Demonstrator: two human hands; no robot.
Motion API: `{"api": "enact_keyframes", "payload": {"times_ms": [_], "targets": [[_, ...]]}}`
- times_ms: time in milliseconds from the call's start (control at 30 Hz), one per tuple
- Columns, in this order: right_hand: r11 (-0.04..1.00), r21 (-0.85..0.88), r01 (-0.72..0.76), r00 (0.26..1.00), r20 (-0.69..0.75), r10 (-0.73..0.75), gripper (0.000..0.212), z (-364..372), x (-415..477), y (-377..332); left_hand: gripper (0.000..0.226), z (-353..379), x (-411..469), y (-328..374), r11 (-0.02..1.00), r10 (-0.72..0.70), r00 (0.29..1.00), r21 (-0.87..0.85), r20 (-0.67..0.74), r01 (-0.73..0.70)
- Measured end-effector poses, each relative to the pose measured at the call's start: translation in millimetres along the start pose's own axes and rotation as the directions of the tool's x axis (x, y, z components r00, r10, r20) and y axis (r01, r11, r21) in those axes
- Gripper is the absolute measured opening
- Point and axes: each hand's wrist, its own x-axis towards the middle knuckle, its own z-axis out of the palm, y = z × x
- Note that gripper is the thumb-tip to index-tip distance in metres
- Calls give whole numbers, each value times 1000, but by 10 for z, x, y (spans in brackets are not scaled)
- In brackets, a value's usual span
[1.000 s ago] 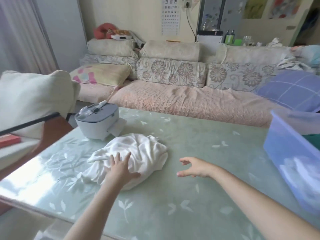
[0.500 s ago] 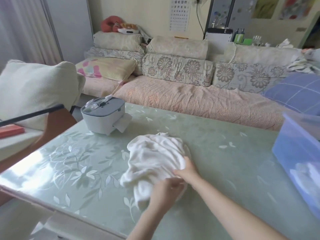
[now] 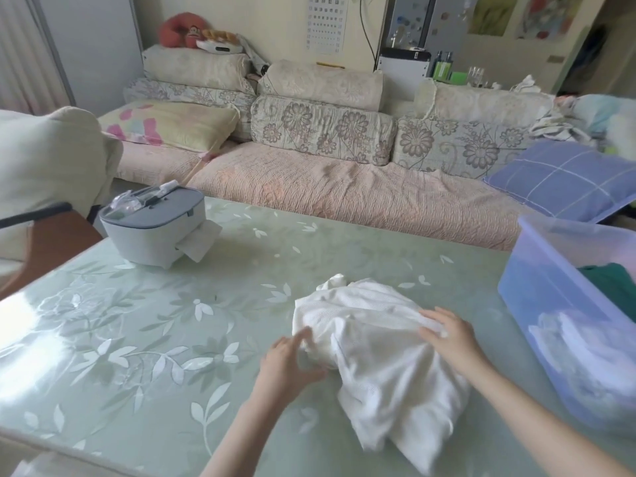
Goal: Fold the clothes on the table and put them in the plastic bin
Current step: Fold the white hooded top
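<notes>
A crumpled white garment [image 3: 375, 366] lies in a heap on the pale green table [image 3: 144, 339], near its front edge and right of centre. My left hand [image 3: 287, 364] grips a bulge of cloth at the heap's left side, between fingers and thumb. On top of the heap's right side rests my right hand [image 3: 449, 337], fingers stretched out flat. The translucent blue plastic bin [image 3: 537, 273] stands at the right, a short gap from the garment. A green garment [image 3: 611, 280] and something white lie inside it.
A grey-and-white lidded box [image 3: 155, 232] with tissue sticking out stands at the table's back left. A long sofa [image 3: 344, 197] with cushions runs behind the table. A chair with a cream cushion [image 3: 44, 163] is at the left edge.
The white garment has been dragged from near the grey box to the right and toward me. Both hands came together on it, then spread to its two sides.
</notes>
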Motion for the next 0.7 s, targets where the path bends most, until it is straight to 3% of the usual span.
{"api": "enact_keyframes", "payload": {"times_ms": [67,167,233,333,467,533,600,700], "targets": [[990,-119,74,983,177,-52,68,33,-176,-118,71,107,12,43,1000,26,998,-17,-51,-26],[970,-169,175,870,487,-73,131,172,-419,-199,29,99,12,213,986,-43,972,-164,-231,5],[926,-291,239,850,525,-55,142,279,-483,-153,14,57,2,339,967,-37,954,-253,-297,-41],[917,-302,262,875,476,-93,125,343,-487,-136,13,14,-23,496,865,-61,957,-493,-283,-90],[936,-118,333,938,147,-315,46,376,-514,-75,13,-51,-40,507,620,-194,973,-784,-122,25],[967,-70,245,969,60,-241,34,346,-505,-69,18,-101,-37,483,539,-225,973,-838,-50,81],[984,112,136,987,70,-144,29,260,-433,-78,25,-143,-19,459,530,-228,971,-846,-69,65],[910,411,55,990,93,-102,33,67,-310,-138,24,-176,-24,450,663,-206,949,-747,-241,-46]]}}
